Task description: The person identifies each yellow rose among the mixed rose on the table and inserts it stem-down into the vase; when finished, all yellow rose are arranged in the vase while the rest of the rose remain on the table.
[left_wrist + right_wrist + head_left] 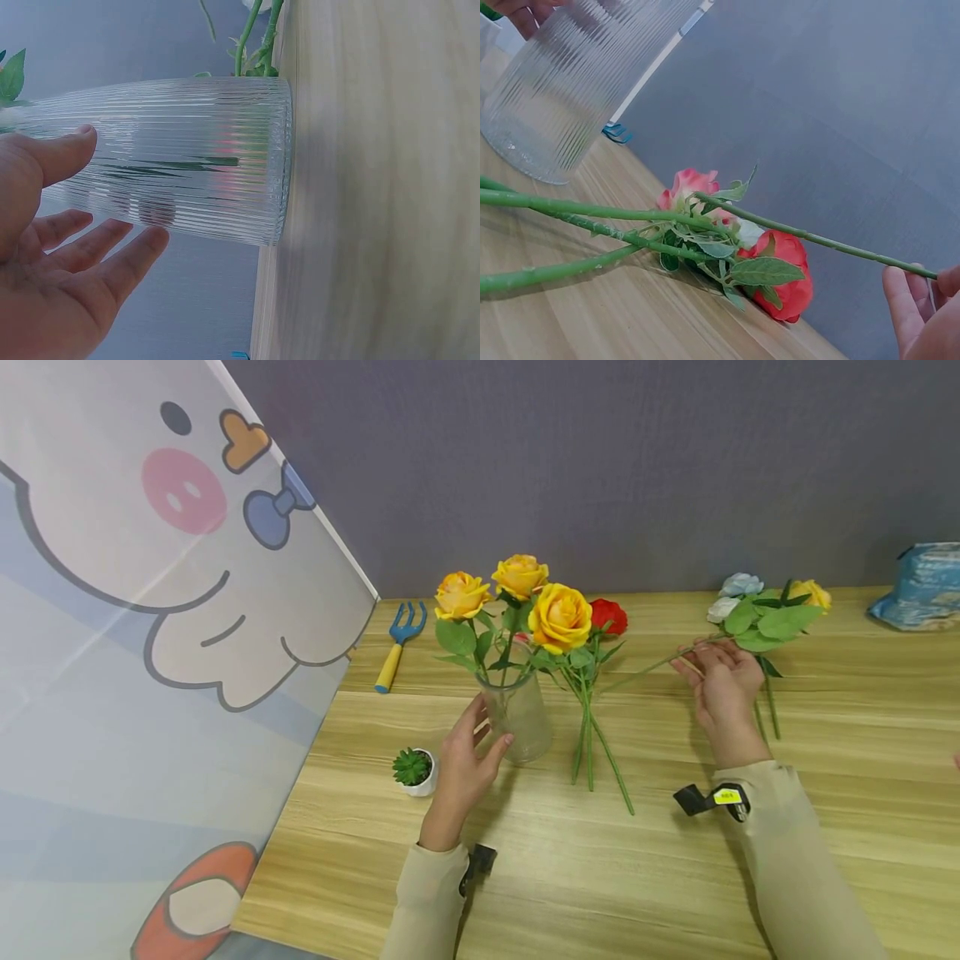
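Note:
A ribbed clear glass vase stands upright on the table, holding three yellow roses. My left hand is curled loosely about its left side, thumb in front and fingers behind; in the left wrist view the fingertips meet the ribbed glass. Farther right, my right hand pinches a thin green stem, which slants down to the left. That stem leads up to leaves and a yellow rose. Between the hands lie a red rose and a pink rose, their stems crossing.
A pale blue flower and a white flower lie behind my right hand. On the left are a small potted succulent and a toy fork. A blue packet sits far right. A grey wall borders the table's back.

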The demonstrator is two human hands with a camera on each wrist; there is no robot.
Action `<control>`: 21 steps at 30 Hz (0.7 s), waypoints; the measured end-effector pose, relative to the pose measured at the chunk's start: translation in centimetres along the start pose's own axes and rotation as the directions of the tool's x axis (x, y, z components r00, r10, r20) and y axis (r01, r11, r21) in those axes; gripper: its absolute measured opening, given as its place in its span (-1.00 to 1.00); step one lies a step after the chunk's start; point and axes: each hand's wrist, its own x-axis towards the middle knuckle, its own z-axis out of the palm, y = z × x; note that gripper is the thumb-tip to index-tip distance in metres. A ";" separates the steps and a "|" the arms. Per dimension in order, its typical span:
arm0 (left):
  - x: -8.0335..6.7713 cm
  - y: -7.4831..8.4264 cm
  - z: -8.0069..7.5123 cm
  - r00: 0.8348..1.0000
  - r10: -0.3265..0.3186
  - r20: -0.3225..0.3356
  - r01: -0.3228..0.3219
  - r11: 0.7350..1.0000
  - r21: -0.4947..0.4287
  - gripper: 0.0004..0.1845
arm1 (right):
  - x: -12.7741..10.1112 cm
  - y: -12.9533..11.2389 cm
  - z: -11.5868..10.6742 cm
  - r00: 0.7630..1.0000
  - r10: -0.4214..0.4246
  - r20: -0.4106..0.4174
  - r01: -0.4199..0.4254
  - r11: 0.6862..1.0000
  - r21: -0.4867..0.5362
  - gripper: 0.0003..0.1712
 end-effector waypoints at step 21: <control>0.0 -0.1 0.0 1.000 -0.002 0.003 0.002 1.000 -0.012 -0.29 | -0.1 -0.1 1.0 0.985 -0.110 -0.131 0.130 0.979 0.159 -0.78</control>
